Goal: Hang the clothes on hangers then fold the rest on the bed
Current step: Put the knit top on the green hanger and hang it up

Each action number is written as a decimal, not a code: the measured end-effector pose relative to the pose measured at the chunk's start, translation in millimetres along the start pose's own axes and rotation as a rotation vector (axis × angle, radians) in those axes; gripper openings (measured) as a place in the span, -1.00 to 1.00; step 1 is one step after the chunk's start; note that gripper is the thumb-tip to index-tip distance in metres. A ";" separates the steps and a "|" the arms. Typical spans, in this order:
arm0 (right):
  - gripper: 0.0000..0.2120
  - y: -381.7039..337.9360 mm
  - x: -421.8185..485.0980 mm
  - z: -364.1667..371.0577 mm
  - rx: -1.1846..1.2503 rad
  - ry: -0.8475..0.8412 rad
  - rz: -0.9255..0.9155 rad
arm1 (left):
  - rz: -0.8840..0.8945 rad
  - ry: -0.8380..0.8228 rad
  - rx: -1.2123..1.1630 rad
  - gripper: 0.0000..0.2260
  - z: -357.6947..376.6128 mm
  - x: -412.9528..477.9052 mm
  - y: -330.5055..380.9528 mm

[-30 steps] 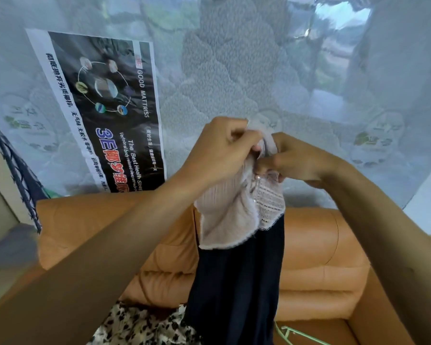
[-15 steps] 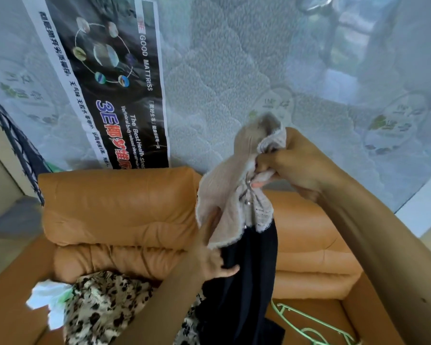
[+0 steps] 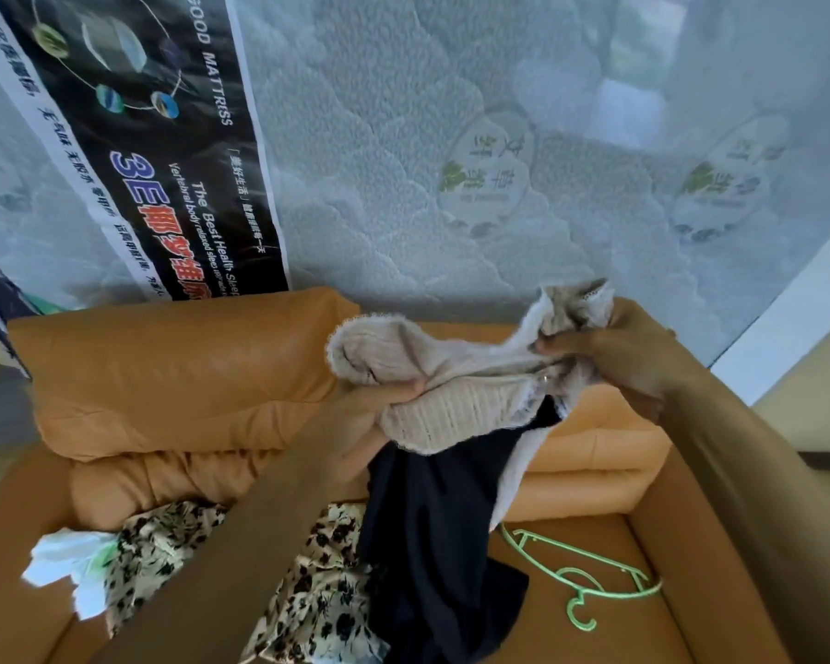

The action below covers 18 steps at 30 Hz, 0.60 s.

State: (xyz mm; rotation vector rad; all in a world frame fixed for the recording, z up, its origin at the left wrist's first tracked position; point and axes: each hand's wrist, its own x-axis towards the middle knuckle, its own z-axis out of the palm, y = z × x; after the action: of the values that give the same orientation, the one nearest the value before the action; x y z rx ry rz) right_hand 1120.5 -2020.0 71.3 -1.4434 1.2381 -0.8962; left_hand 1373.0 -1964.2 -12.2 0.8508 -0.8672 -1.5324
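Note:
A garment with a beige knit top [image 3: 432,395] and a dark navy lower part [image 3: 427,543] is held up over an orange sofa. My right hand [image 3: 614,352] grips a bunched end of the knit at the upper right. My left hand [image 3: 379,414] holds the knit from underneath near its middle, fingers partly hidden by the fabric. The navy part hangs down onto the seat. A green plastic hanger [image 3: 585,582] lies on the sofa seat at the lower right, apart from both hands.
A black-and-cream floral garment [image 3: 307,606] and a white-green cloth [image 3: 73,567] lie on the sofa seat [image 3: 595,635] at the lower left. The sofa's back cushions [image 3: 164,376] stand behind. A plastic-wrapped mattress [image 3: 403,160] leans upright behind the sofa.
The view has tilted down. My left hand dropped from the top of the knit to its underside and spread it leftward, away from my right hand.

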 end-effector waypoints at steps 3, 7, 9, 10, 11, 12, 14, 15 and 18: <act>-0.87 30.0 4.4 -9.4 -0.046 0.187 -0.003 | -0.020 -0.007 0.197 -0.64 -6.6 1.1 3.5; -0.87 72.3 9.2 -18.4 -0.059 0.329 -0.037 | -0.030 0.118 0.498 -0.66 -7.5 -0.8 0.1; -0.84 96.1 9.0 -19.2 -0.071 0.334 0.002 | -0.069 0.158 0.602 -0.65 -10.5 2.6 -12.0; -0.85 110.6 10.4 -19.1 -0.073 0.317 0.038 | -0.112 0.169 0.637 -0.67 -15.0 5.3 -21.3; -0.86 123.3 11.4 -18.6 -0.073 0.291 0.084 | -0.171 0.183 0.646 -0.73 -21.8 8.6 -32.1; -0.85 140.4 13.4 -21.0 -0.076 0.256 0.135 | -0.241 0.217 0.638 -0.79 -26.8 11.8 -45.5; -0.79 168.8 16.2 -23.3 -0.053 0.148 0.218 | -0.413 0.313 0.499 -0.69 -40.7 17.6 -69.5; -0.76 183.5 18.2 -25.0 -0.046 0.083 0.257 | -0.480 0.354 0.429 -0.65 -44.1 20.0 -81.2; -0.72 233.1 24.2 -31.2 -0.014 -0.037 0.398 | -0.596 0.462 0.297 -0.83 -48.2 27.9 -115.2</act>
State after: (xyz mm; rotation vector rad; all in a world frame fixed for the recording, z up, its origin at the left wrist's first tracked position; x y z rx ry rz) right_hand 1039.4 -2046.6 -149.2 -1.1605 1.4403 -0.5884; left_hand 1359.0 -1983.4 -138.0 1.7180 -0.5211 -1.6148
